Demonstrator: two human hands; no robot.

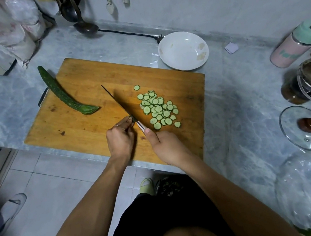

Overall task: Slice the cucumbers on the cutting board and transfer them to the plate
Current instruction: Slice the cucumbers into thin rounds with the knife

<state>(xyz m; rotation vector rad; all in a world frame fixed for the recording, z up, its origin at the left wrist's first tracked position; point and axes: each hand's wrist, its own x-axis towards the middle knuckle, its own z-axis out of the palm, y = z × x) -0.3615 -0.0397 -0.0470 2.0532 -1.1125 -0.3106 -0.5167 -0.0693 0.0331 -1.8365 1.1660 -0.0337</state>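
The grey marbled desk [238, 95] carries one wooden cutting board [88, 81], which lies askew with a corner over the desk's front edge. On the board's left part lies one whole cucumber [60, 91], dark green and slightly curved, its far tip past the board's edge. One white plate [183, 50] stands just beyond the board's far right corner, holding no slices. On the right half of the board lies one loose heap of cucumber slices [158, 108], several dozen thin rounds too overlapped to count exactly, with one round apart at the far end. One knife [120, 105] stands edge-down on the board just left of the heap. The right hand [165, 146] grips its handle, thumb laid along the top. The left hand [121, 137] pinches one small cucumber end-piece [130, 118] against the blade. At the desk's right edge lies one glass lid [304, 129].
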